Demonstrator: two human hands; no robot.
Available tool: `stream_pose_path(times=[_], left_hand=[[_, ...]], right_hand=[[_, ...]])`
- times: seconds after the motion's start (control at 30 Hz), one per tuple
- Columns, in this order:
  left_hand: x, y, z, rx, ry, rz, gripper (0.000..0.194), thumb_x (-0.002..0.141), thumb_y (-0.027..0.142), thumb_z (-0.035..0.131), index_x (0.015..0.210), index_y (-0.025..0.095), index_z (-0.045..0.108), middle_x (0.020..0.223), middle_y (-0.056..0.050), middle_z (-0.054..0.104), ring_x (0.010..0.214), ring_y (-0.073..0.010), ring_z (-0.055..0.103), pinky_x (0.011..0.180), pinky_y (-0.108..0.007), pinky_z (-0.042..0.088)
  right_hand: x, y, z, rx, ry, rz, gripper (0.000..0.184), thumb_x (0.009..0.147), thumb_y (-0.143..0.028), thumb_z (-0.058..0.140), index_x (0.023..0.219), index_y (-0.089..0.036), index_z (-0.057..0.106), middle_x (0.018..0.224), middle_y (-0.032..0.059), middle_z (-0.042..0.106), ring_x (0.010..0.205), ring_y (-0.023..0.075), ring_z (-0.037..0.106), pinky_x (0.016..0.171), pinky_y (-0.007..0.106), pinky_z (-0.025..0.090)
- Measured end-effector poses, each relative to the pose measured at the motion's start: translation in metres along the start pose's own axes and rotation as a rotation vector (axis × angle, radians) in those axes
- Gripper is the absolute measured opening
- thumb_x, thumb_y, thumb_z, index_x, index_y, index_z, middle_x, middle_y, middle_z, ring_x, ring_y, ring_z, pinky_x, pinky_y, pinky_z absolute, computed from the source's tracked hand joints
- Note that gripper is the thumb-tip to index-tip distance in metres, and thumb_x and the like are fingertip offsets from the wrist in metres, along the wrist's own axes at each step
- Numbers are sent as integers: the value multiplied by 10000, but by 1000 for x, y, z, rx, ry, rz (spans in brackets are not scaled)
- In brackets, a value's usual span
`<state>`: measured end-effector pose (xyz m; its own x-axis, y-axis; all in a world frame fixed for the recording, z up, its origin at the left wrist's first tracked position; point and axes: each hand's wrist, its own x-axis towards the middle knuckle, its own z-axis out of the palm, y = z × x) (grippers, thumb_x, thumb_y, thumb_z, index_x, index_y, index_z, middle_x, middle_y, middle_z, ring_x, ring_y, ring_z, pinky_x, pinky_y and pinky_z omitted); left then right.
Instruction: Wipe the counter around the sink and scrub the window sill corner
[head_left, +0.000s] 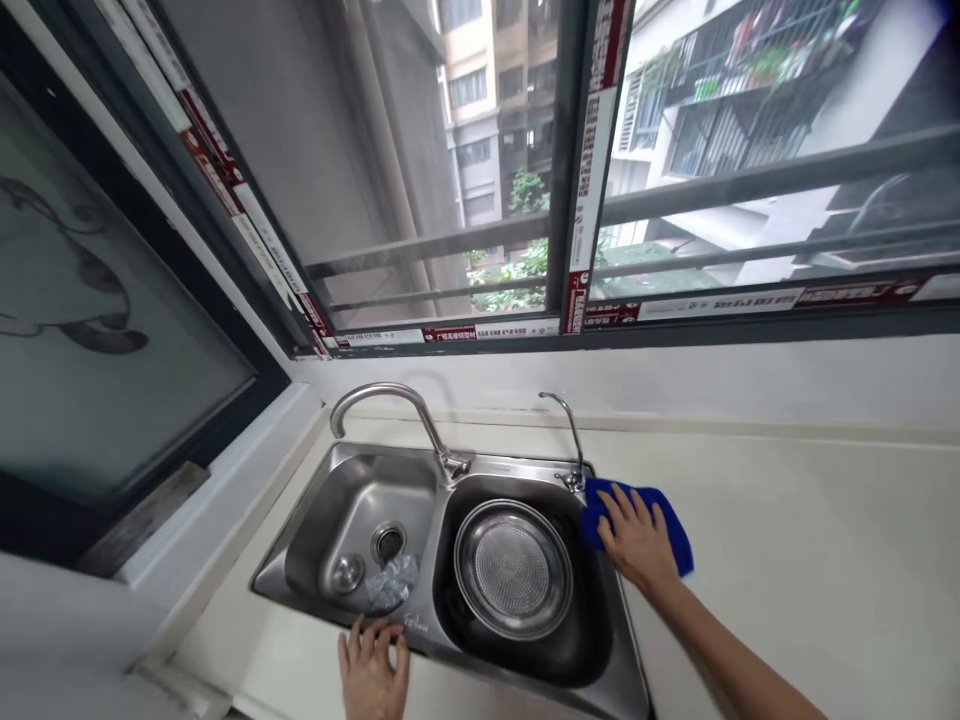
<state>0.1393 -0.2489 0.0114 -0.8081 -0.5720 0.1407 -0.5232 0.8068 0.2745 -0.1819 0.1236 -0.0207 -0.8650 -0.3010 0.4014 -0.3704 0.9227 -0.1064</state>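
On the counter at the right rim of the sink lies a blue cloth (675, 525), slightly bunched on its left side. My right hand (637, 535) is on top of it, fingers curved and somewhat apart, holding it against the surface. My left hand (373, 670) rests at the front edge of the steel double sink (480, 665), its fingers spread and nothing in them. A round perforated steel colander or pan (514, 570) sits in the right basin. The left basin holds a crumpled clear plastic piece (392, 583) and a small round metal strainer (348, 573) near the drain (388, 542).
A curved main faucet (390, 390) rises behind the left basin. A thinner tap (571, 430) stands at the back right, close to the cloth. Pale countertop (810, 570) extends rightward. Windows (495, 200) and a low white wall (750, 385) border the back.
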Motion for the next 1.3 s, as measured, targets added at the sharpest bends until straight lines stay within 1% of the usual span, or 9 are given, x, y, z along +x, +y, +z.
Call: stream_pose_path(times=[0.33, 0.47, 0.63, 0.73, 0.83, 1.0, 1.1, 1.2, 1.3], left_hand=[[0, -12, 25, 13, 133, 57, 275, 865, 329, 514, 963, 303, 770, 1124, -66, 784, 1302, -394, 564, 1148, -723, 353], [-3, -7, 16, -64, 48, 24, 288, 873, 349, 495, 962, 306, 766, 1162, -93, 768, 1354, -401, 527, 1185, -751, 286], [8, -9, 0, -256, -144, -35, 275, 840, 338, 520, 991, 323, 749, 1219, -80, 750, 1395, -391, 499, 1248, -735, 168], [46, -21, -17, -587, -237, -3, 379, 846, 342, 467, 1129, 210, 681, 1238, -151, 733, 1214, -319, 651, 1172, -675, 408], [104, -28, -51, -734, -156, 21, 490, 858, 439, 484, 1239, 154, 601, 1347, -204, 658, 1257, -299, 622, 1088, -568, 529], [195, -4, -136, -723, 109, 76, 569, 905, 458, 461, 1399, 176, 451, 1521, -188, 493, 1397, -283, 498, 1164, -554, 468], [238, 23, -173, -681, 230, 125, 631, 921, 456, 443, 1473, 170, 336, 1593, -200, 393, 1488, -298, 381, 1228, -579, 383], [274, 44, -186, -623, 326, 231, 678, 918, 426, 458, 1501, 137, 271, 1625, -205, 339, 1546, -298, 272, 1289, -577, 268], [297, 59, -183, -643, 255, 253, 707, 901, 436, 491, 1502, 134, 271, 1617, -209, 367, 1524, -311, 327, 1279, -588, 285]], right_hand=[[-123, -27, -28, 40, 89, -2, 617, 901, -409, 357, 1489, -236, 432, 1580, 88, 397, 1475, 342, 314, 1208, 621, 246], [-143, -36, -31, 56, 106, 24, 677, 898, -448, 340, 1547, -259, 309, 1611, 96, 337, 1496, 355, 269, 1204, 644, 228], [-145, -38, -33, 18, 55, 67, 677, 904, -525, 292, 1513, -240, 371, 1584, 95, 384, 1483, 339, 298, 1209, 628, 230], [-144, -39, -35, -10, 2, 76, 700, 902, -584, 278, 1491, -230, 409, 1582, 82, 390, 1477, 327, 311, 1213, 625, 227], [-146, -36, -33, -28, -42, 97, 765, 872, -662, 291, 1479, -220, 435, 1585, 81, 384, 1484, 334, 298, 1215, 634, 218], [-149, -17, -24, -5, -177, 87, 878, 762, -746, 453, 1491, -258, 431, 1596, 76, 362, 1487, 373, 288, 1191, 682, 242], [-150, -4, -25, 7, -295, 74, 871, 729, -691, 539, 1508, -329, 395, 1610, 67, 326, 1481, 406, 285, 1144, 761, 242], [-151, 4, -27, 14, -345, 58, 888, 719, -592, 587, 1536, -395, 301, 1629, 48, 276, 1489, 414, 259, 1098, 784, 293], [-154, 6, -22, 6, -289, 21, 966, 699, -509, 605, 1557, -437, 167, 1637, 39, 254, 1479, 419, 277, 1049, 783, 349]])
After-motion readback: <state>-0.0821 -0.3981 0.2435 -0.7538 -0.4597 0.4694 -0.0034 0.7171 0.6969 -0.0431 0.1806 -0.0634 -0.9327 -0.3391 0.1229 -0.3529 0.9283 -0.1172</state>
